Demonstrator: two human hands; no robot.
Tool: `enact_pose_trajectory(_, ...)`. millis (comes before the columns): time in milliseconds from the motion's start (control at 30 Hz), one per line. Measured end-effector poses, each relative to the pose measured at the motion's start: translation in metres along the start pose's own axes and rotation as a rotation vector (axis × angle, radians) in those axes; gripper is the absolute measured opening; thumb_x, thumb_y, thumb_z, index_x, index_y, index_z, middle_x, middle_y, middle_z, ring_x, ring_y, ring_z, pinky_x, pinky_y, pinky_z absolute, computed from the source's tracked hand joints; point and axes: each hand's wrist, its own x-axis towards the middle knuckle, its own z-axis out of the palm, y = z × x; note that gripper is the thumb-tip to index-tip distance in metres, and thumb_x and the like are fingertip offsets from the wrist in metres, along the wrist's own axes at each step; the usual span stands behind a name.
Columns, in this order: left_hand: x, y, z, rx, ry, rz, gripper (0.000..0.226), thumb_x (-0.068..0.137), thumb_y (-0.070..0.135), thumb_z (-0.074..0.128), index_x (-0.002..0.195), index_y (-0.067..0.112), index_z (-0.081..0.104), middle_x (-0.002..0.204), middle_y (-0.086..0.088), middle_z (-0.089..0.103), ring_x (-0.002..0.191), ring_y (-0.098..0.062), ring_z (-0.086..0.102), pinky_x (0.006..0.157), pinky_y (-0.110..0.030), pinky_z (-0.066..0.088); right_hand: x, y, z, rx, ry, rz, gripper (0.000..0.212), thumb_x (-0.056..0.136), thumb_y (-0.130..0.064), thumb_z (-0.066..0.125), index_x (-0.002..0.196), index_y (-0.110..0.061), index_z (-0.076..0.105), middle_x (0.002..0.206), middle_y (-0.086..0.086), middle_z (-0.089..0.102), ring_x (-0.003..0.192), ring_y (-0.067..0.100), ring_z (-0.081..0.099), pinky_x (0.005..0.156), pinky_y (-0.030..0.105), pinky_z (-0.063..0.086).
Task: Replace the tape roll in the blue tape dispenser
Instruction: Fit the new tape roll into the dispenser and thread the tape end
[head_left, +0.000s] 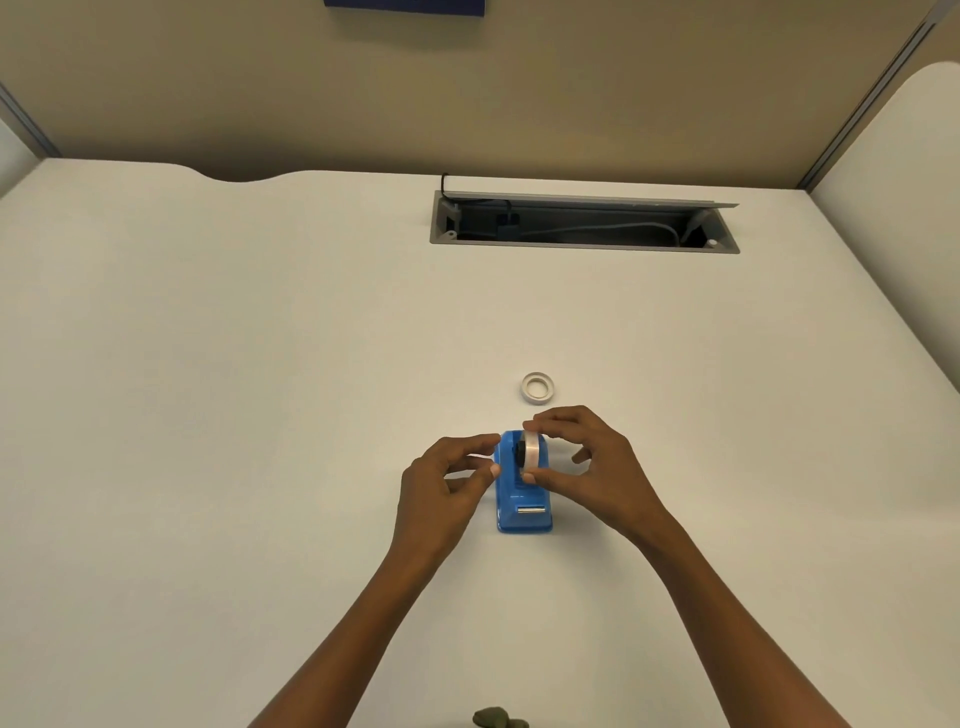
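The blue tape dispenser (522, 493) stands on the white desk (260, 415), its metal cutter facing me. My right hand (587, 467) pinches a clear tape roll (532, 450) between thumb and forefinger, upright in the top of the dispenser, beside a black hub. My left hand (447, 483) touches the dispenser's left side with thumb and forefinger. A second small white tape roll (537, 387) lies flat on the desk just beyond the dispenser.
An open cable tray (584, 226) with cords is sunk into the desk at the back. Beige partition walls (467, 93) close the back and both sides. A small dark object (498, 718) shows at the bottom edge.
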Motion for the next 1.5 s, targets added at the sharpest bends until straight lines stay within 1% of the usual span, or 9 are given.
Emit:
enact_pose_trajectory(233,0.002,-0.001,0.001,0.000,-0.012,0.007,0.027,0.083,0.015,0.066,0.093,0.040,0.062,0.096,0.019,0.063,0.084,0.017,0.058,0.063,0.000,0.044,0.007,0.004,0.003,-0.018,-0.020,0.007,0.047,0.073,-0.022,0.078,0.118,-0.023,0.063,0.120,-0.005,0.057,0.106,0.007,0.054,0.067,0.004,0.042)
enact_pose_trajectory(400,0.003,0.000,0.002,0.015,-0.009,0.010,0.025,0.083,0.016,0.066,0.094,0.039,0.061,0.098,0.015,0.062,0.086,0.002,0.061,0.064,0.001,0.044,0.008,0.008,0.005,0.003,-0.041,0.031,0.046,0.074,-0.022,0.076,0.118,-0.023,0.062,0.118,-0.005,0.057,0.106,0.008,0.054,0.067,0.003,0.043)
enact_pose_trajectory(633,0.005,-0.004,0.005,0.022,-0.013,0.016,0.024,0.082,0.017,0.066,0.101,0.032,0.063,0.105,0.008,0.063,0.088,-0.002,0.062,0.065,-0.001,0.046,0.006,0.009,0.006,0.075,-0.002,0.022,0.054,0.074,-0.024,0.076,0.124,-0.028,0.055,0.117,-0.008,0.059,0.103,0.010,0.059,0.067,0.007,0.047)
enact_pose_trajectory(733,0.005,-0.006,0.006,0.035,-0.039,0.038,0.028,0.082,0.018,0.067,0.107,0.031,0.063,0.112,0.005,0.062,0.095,-0.008,0.063,0.071,-0.009,0.051,0.004,0.012,0.006,0.120,0.038,0.007,0.054,0.073,-0.024,0.077,0.124,-0.028,0.056,0.115,-0.007,0.062,0.101,0.009,0.061,0.067,0.012,0.049)
enact_pose_trajectory(867,0.006,-0.005,0.008,0.061,-0.075,0.095,0.034,0.081,0.018,0.068,0.104,0.040,0.059,0.113,0.006,0.058,0.100,-0.010,0.059,0.074,-0.008,0.051,0.000,0.015,0.004,0.175,0.096,0.014,0.042,0.077,-0.024,0.073,0.117,-0.028,0.060,0.112,-0.010,0.063,0.095,0.006,0.062,0.069,0.016,0.050)
enact_pose_trajectory(967,0.010,-0.003,0.011,0.081,-0.071,0.104,0.030,0.080,0.025,0.067,0.110,0.032,0.062,0.114,0.004,0.056,0.102,-0.010,0.057,0.075,-0.008,0.049,-0.004,0.017,0.003,0.159,0.130,-0.029,0.027,0.084,-0.018,0.066,0.108,-0.029,0.063,0.112,-0.013,0.063,0.095,0.005,0.062,0.071,0.021,0.052)
enact_pose_trajectory(1200,0.021,-0.003,0.016,0.122,-0.089,0.151,0.030,0.082,0.024,0.066,0.109,0.036,0.059,0.109,0.007,0.053,0.100,-0.010,0.055,0.080,-0.013,0.047,-0.005,0.015,0.006,0.105,0.128,-0.108,0.022,0.083,-0.013,0.052,0.092,-0.018,0.071,0.119,-0.006,0.057,0.111,0.000,0.051,0.076,0.006,0.044)
enact_pose_trajectory(1400,0.021,-0.012,0.019,0.165,-0.125,0.160,0.037,0.080,0.028,0.068,0.115,0.035,0.056,0.106,0.016,0.049,0.099,-0.003,0.053,0.081,-0.011,0.045,-0.003,0.014,0.008,0.098,0.104,-0.108,0.027,0.082,-0.019,0.049,0.098,-0.021,0.070,0.121,-0.003,0.056,0.109,-0.004,0.050,0.075,0.004,0.043)
enact_pose_trajectory(1500,0.021,-0.013,0.020,0.158,-0.116,0.147,0.039,0.081,0.028,0.067,0.118,0.030,0.056,0.113,0.007,0.052,0.105,-0.011,0.053,0.087,-0.021,0.049,-0.002,0.015,0.009,0.103,0.094,-0.079,0.030,0.082,-0.022,0.048,0.103,-0.018,0.070,0.121,-0.002,0.055,0.110,0.001,0.052,0.077,0.002,0.043)
